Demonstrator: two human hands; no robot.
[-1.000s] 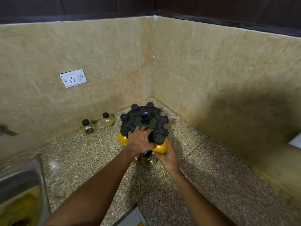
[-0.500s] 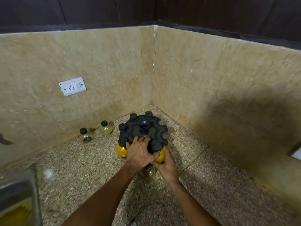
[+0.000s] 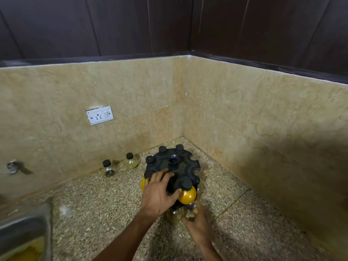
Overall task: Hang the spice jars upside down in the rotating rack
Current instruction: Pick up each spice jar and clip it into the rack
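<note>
Rotating rack [image 3: 172, 167], black, standing near the counter corner; capped jars hang neck-up through its rim slots, and the notches on its right edge appear vacant. A yellow jar [image 3: 187, 194] hangs at the near rim, its long axis vertical under its black cap. I see my left hand [image 3: 159, 194] resting on the rack top, fingers spread flat, steadying it. My right hand [image 3: 195, 222], blurred, lies below and in front of the rack, apparently cupping a clear jar [image 3: 178, 215]; I cannot tell its grip. Two loose jars [image 3: 120, 165] stand upright by the left wall, nearer my left hand.
</note>
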